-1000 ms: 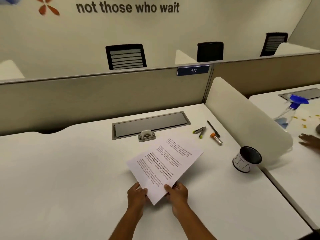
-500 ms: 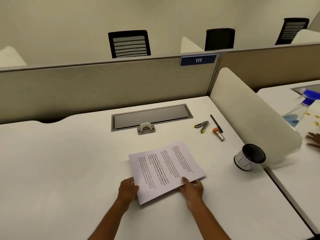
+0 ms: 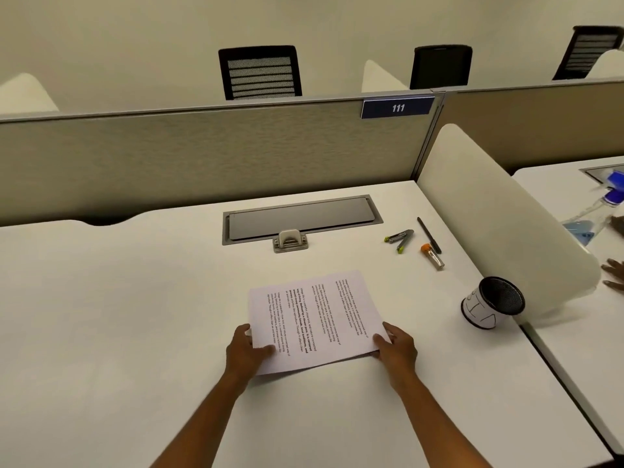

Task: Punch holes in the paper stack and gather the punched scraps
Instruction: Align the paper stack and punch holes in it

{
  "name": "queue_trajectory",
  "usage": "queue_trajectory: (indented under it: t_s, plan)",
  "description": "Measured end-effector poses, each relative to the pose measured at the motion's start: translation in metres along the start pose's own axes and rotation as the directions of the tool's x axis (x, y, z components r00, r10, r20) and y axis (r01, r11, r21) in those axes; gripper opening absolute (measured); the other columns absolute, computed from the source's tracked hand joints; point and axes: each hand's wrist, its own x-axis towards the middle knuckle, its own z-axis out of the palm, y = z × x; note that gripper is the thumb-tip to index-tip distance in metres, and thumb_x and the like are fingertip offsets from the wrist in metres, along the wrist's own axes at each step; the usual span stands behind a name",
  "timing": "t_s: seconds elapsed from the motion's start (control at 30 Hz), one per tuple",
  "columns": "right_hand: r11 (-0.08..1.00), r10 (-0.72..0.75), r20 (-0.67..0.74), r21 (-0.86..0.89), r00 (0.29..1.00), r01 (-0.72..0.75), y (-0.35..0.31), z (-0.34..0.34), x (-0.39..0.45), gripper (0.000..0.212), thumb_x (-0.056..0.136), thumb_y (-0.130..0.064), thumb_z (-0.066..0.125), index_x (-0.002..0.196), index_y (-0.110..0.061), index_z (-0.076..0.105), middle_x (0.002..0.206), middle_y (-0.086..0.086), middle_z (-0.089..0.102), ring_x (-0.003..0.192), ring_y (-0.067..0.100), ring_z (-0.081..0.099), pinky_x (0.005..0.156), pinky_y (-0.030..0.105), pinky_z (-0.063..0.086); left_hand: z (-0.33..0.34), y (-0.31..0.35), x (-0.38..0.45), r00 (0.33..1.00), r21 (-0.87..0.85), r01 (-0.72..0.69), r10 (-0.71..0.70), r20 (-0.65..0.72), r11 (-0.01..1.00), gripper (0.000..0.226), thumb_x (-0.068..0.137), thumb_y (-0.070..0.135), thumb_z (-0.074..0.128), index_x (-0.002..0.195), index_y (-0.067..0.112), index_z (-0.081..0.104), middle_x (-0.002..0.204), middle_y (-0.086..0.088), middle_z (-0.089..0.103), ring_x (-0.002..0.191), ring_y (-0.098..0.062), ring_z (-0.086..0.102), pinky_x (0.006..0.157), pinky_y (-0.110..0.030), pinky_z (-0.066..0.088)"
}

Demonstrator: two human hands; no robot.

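Gripping the near corners, left hand and right hand pinch the paper stack between thumb and fingers, flat on the tabletop. Light, floppy sheets, likely to fan; edges look best.

Paper stack turned and lowered onto the desk

The paper stack, earlier lifted and angled toward upper right, now lies flatter at frame center; the left hand and right hand have spread to its lower corners.
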Motion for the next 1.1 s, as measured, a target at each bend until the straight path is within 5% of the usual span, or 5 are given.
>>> queue_trajectory:
  t_s: [0.37, 0.53, 0.73, 0.93, 1.1]
  plan:
    - [0.973, -0.048, 0.172, -0.215, 0.984, 0.085, -0.005, -0.004, 0.002, 0.056, 0.075, -0.014, 0.081, 0.125, -0.010, 0.058, 0.104, -0.003, 0.068, 0.084, 0.018, 0.070, 0.072, 0.031, 0.061, -0.010, -0.002, -0.006, 0.998, 0.069, 0.039, -0.042, 0.053, 0.997, 0.103, 0.066, 0.002, 0.088, 0.150, 0.006, 0.028, 0.129, -0.019, 0.058, 0.116, -0.033, 0.057, 0.095, -0.038, 0.049]
    - [0.864, -0.050, 0.310, -0.464, 0.949, 0.197, -0.009, -0.008, 0.006, 0.106, 0.064, -0.016, 0.089, 0.150, -0.009, 0.028, 0.149, 0.009, 0.043, 0.137, 0.028, 0.040, 0.111, 0.038, 0.038, -0.015, -0.004, -0.010, 0.997, 0.170, 0.016, -0.029, 0.073, 0.985, 0.104, 0.064, -0.002, 0.087, 0.150, 0.003, 0.028, 0.117, -0.019, 0.065, 0.102, -0.029, 0.060, 0.084, -0.033, 0.050]
    - [0.808, -0.062, 0.333, -0.537, 0.941, 0.243, -0.013, -0.007, 0.006, 0.102, 0.067, -0.012, 0.087, 0.150, -0.007, 0.027, 0.150, 0.010, 0.042, 0.137, 0.027, 0.039, 0.108, 0.032, 0.036, -0.017, -0.002, -0.014, 0.988, 0.394, -0.128, 0.085, 0.126, 0.910, 0.076, 0.054, 0.006, 0.092, 0.116, 0.001, 0.048, 0.109, -0.012, 0.063, 0.091, -0.021, 0.056, 0.064, -0.020, 0.044]
    - [0.813, -0.096, 0.321, -0.520, 0.942, 0.260, -0.012, -0.007, 0.002, 0.094, 0.066, -0.011, 0.086, 0.145, -0.007, 0.036, 0.139, 0.009, 0.052, 0.126, 0.025, 0.048, 0.098, 0.028, 0.041, -0.010, -0.007, -0.016, 0.982, 0.522, -0.173, 0.110, 0.150, 0.835, 0.072, 0.062, 0.001, 0.080, 0.124, 0.002, 0.043, 0.119, -0.017, 0.050, 0.110, -0.032, 0.050, 0.088, -0.040, 0.050]
    - [0.820, -0.129, 0.336, -0.493, 0.933, 0.291, -0.011, -0.008, 0.000, 0.074, 0.064, -0.011, 0.086, 0.129, -0.011, 0.051, 0.119, 0.003, 0.062, 0.101, 0.018, 0.053, 0.082, 0.023, 0.043, -0.009, -0.010, -0.016, 0.981, 0.513, -0.191, 0.155, 0.113, 0.837, 0.038, 0.071, -0.003, 0.066, 0.102, 0.008, 0.046, 0.113, -0.019, 0.057, 0.102, -0.033, 0.056, 0.081, -0.039, 0.051]
